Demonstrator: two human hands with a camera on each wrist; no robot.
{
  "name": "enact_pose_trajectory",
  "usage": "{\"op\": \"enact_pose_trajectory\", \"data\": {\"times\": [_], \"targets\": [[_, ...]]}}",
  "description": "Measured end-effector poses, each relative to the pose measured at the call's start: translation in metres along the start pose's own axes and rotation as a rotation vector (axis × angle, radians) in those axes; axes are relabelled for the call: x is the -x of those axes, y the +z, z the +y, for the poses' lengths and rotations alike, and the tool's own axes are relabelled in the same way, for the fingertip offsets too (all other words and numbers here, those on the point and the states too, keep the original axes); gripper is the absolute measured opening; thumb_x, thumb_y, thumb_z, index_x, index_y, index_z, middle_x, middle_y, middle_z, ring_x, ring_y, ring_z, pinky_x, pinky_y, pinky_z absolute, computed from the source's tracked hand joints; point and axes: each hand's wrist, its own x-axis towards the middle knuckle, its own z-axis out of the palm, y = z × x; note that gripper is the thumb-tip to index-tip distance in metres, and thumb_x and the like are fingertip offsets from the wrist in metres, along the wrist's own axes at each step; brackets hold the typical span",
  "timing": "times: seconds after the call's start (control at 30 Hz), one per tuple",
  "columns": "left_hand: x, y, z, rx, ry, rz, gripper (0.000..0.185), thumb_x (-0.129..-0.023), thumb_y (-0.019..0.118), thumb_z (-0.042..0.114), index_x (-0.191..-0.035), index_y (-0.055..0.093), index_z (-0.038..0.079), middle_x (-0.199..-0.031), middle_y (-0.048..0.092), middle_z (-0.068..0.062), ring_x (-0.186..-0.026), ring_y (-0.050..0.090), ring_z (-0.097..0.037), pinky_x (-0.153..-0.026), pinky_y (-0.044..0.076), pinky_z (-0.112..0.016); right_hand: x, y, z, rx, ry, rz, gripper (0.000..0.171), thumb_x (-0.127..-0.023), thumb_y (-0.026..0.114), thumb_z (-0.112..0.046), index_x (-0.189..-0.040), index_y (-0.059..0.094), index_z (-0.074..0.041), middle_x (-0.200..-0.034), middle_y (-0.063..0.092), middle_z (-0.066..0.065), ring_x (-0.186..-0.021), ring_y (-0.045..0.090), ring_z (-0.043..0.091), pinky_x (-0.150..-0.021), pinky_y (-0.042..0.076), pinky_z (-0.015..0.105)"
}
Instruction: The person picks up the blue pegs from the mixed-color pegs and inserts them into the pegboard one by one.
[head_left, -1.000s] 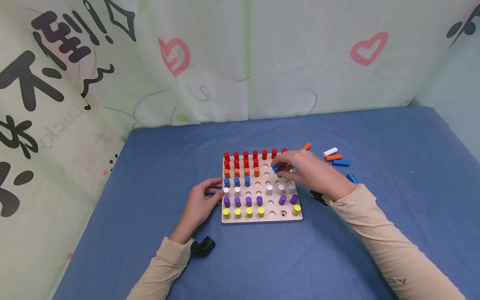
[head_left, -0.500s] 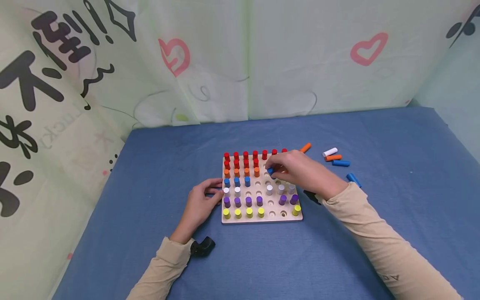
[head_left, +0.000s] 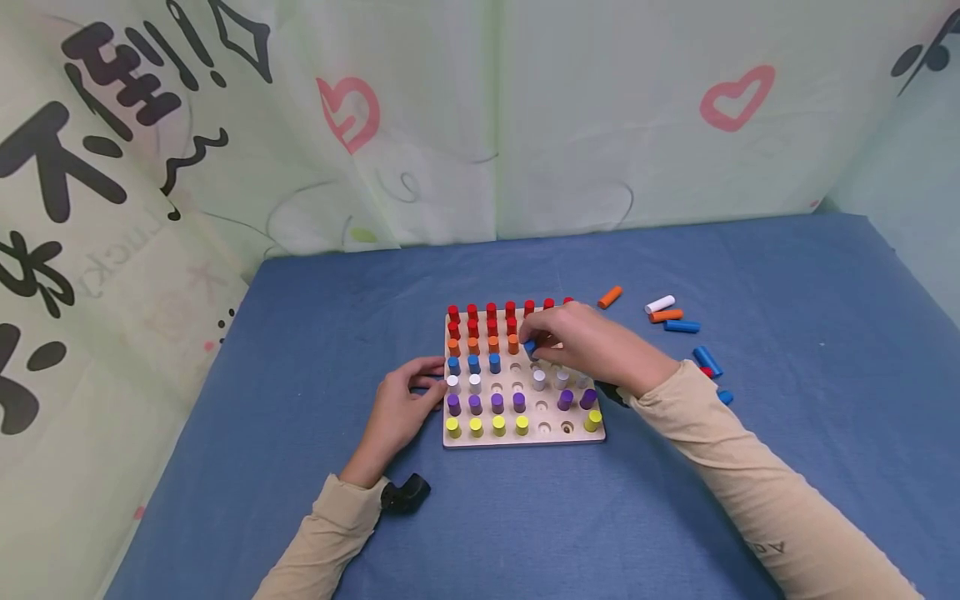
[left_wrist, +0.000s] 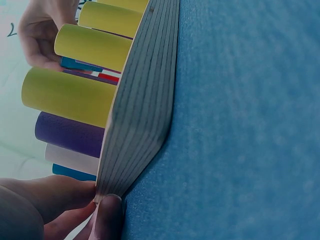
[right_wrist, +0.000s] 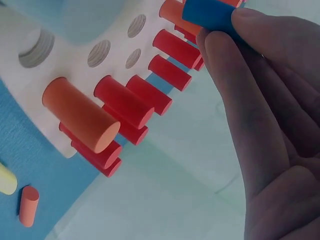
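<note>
A wooden pegboard point(head_left: 557, 438) bears rows of upright pegs, red at the back, then orange, blue, white, purple and yellow in front. At its left side is my left hand point(head_left: 401, 408); in the left wrist view its fingertips point(left_wrist: 108, 215) pinch the board's edge. Between thumb and fingers my right hand point(head_left: 600, 342) holds a blue peg point(head_left: 530, 347), tilted over the board just right of the last standing orange peg point(head_left: 513, 343). The right wrist view shows this blue peg point(right_wrist: 209, 16) clear of the holes. My right hand hides part of the board's right side.
Loose pegs lie on the blue cloth right of the board: orange point(head_left: 610, 297), white point(head_left: 660, 304), several blue point(head_left: 682, 327) and a partly hidden red one point(head_left: 707, 372). A patterned curtain point(head_left: 600, 125) hangs behind the table.
My right hand has moved left across the board with the blue peg. A red and another blue peg have come into view beside the sleeve. The left hand stays put.
</note>
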Motion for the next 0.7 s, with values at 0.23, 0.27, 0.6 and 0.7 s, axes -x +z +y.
{"op": "enact_pose_trajectory", "data": {"times": [0.23, 0.27, 0.6, 0.7], "targets": [[0.000, 0.000, -0.001, 0.004, 0.001, -0.003, 0.036, -0.094, 0.068, 0.011, -0.129, 0.064, 0.008, -0.121, 0.067, -0.009, -0.095, 0.066, -0.019, -0.074, 0.059, -0.028, -0.004, 0.002, -0.002, -0.019, -0.009, -0.014, 0.021, -0.084, 0.077, -0.004, -0.105, 0.072, -0.006, -0.096, 0.072, 0.002, -0.083, 0.068, 0.013, -0.078, 0.058, 0.033], [0.000, 0.000, 0.000, 0.003, 0.004, -0.004, 0.036, -0.094, 0.068, 0.011, -0.129, 0.064, 0.008, -0.121, 0.067, -0.009, -0.095, 0.066, -0.019, -0.074, 0.059, -0.028, -0.005, 0.002, -0.002, -0.020, -0.011, -0.017, 0.021, -0.085, 0.077, -0.004, -0.104, 0.072, -0.006, -0.096, 0.072, 0.002, -0.083, 0.068, 0.013, -0.078, 0.058, 0.033], [-0.001, -0.001, 0.000, 0.003, -0.010, -0.002, 0.035, -0.093, 0.069, 0.012, -0.128, 0.065, 0.009, -0.120, 0.067, -0.008, -0.095, 0.067, -0.019, -0.074, 0.060, -0.028, -0.011, 0.004, -0.005, -0.016, -0.018, -0.056, 0.021, -0.084, 0.077, -0.004, -0.104, 0.072, -0.006, -0.097, 0.072, 0.004, -0.083, 0.066, 0.013, -0.078, 0.058, 0.031], [0.000, -0.001, 0.000, -0.001, -0.008, -0.003, 0.035, -0.093, 0.068, 0.012, -0.128, 0.065, 0.009, -0.120, 0.067, -0.008, -0.095, 0.066, -0.019, -0.074, 0.060, -0.028, -0.013, 0.006, -0.005, -0.006, -0.018, -0.060, 0.020, -0.084, 0.077, -0.003, -0.103, 0.072, -0.006, -0.096, 0.072, 0.004, -0.082, 0.065, 0.012, -0.078, 0.058, 0.031]]}}
